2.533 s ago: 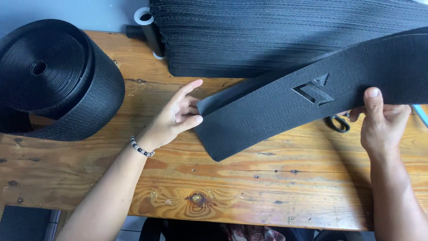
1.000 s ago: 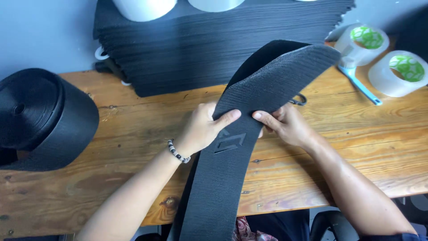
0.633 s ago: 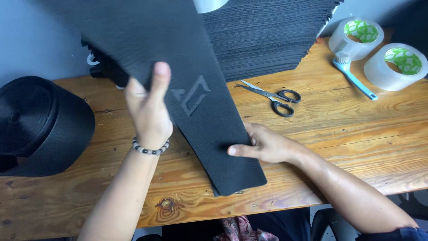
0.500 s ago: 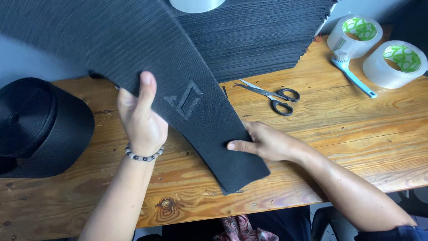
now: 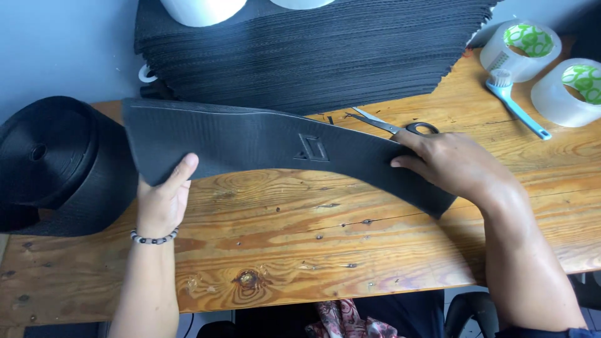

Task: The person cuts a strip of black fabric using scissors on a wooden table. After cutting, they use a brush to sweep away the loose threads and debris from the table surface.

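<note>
Black ribbed strip (image 5: 250, 141) now lies nearly flat across the desk (image 5: 300, 250); half a second ago it stood raised and steeply tilted, so it has been swung down and laid lengthwise, logo side up. The left hand (image 5: 164, 203) pinches its lower left edge, thumb on top. The right hand (image 5: 447, 164) presses flat on the right end, fingers spread. The hands are well apart, one at each end. Behind the strip, touching or just beside its far edge, rises a stack (image 5: 313, 56) of like strips; scissors (image 5: 394, 125) lie between stack and right hand. A webbing roll (image 5: 56, 163) sits close to the left end. Tape rolls (image 5: 551, 69) and a brush (image 5: 516, 106) stay far right. Bare wood lies open toward the near edge.
</note>
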